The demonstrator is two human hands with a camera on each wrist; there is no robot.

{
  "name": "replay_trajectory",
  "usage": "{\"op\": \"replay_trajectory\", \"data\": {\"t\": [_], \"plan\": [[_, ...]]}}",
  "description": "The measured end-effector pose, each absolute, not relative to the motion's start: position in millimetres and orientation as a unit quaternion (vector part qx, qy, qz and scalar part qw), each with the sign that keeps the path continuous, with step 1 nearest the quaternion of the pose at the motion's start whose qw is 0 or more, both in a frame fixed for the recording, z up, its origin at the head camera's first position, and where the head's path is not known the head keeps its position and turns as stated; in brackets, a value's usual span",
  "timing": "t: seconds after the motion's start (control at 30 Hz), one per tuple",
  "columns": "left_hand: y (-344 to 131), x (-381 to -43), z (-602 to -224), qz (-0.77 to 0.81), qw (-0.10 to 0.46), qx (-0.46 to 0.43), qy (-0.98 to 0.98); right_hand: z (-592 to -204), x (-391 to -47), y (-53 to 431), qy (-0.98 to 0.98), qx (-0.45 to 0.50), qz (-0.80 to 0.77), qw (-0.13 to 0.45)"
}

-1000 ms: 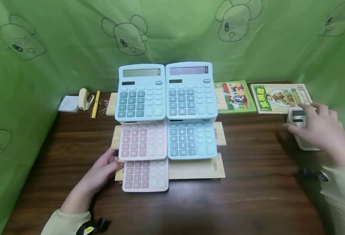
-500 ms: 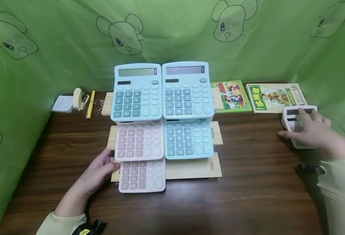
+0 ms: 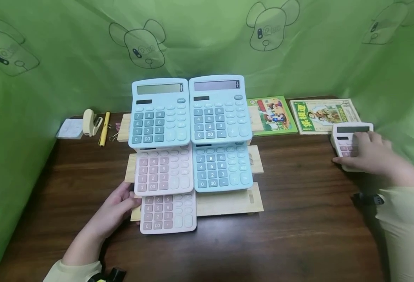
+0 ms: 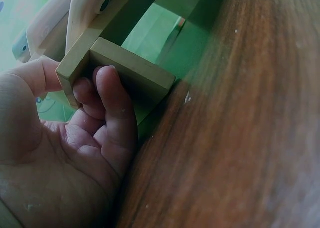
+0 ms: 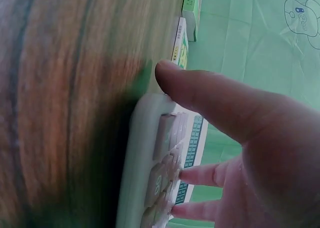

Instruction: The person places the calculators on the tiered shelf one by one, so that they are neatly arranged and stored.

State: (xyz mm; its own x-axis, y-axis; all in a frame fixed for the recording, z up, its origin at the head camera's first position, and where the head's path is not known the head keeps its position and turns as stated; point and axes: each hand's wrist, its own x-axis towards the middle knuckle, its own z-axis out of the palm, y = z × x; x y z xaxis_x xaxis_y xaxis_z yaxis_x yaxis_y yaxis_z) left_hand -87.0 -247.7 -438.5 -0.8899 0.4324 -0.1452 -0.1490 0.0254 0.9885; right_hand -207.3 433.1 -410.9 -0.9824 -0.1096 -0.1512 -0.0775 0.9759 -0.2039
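A wooden rack bears several calculators in tiers. Two light-blue ones stand on top, a pink calculator beside a blue calculator in the middle, and another pink calculator at the lower left. My left hand grips the rack's lower left end; in the left wrist view, its fingers curl round the wooden bars. At the right, my right hand rests over a white calculator with pink keys. In the right wrist view, extended fingers touch its face, thumb near its edge.
Behind the rack lie a green picture book and a second illustrated book. At the back left are paper notes, a cream stapler, a yellow pen and binder clips. Green curtains enclose the dark wood table.
My right hand has shifted on the white calculator, so its display and some pink keys now show. My left hand keeps its grip on the rack. The head view has shifted slightly.
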Motion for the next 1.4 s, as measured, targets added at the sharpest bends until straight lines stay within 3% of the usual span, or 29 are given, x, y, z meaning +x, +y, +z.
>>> {"op": "replay_trajectory", "data": {"t": [0.67, 1.07, 1.4], "plan": [[-246.2, -84.5, -440.4, 0.700, 0.214, 0.102, 0.674, -410.4, -204.7, 428.7, 0.991, -0.007, -0.097, 0.091], [-246.2, -86.0, -438.0, 0.707, 0.219, 0.110, 0.663, -411.0, -211.1, 426.0, 0.989, 0.037, -0.131, 0.066], [-246.0, -87.0, -436.9, 0.687, 0.212, 0.099, 0.687, -409.1, -210.8, 420.8, 0.986, -0.005, -0.111, 0.121]]}}
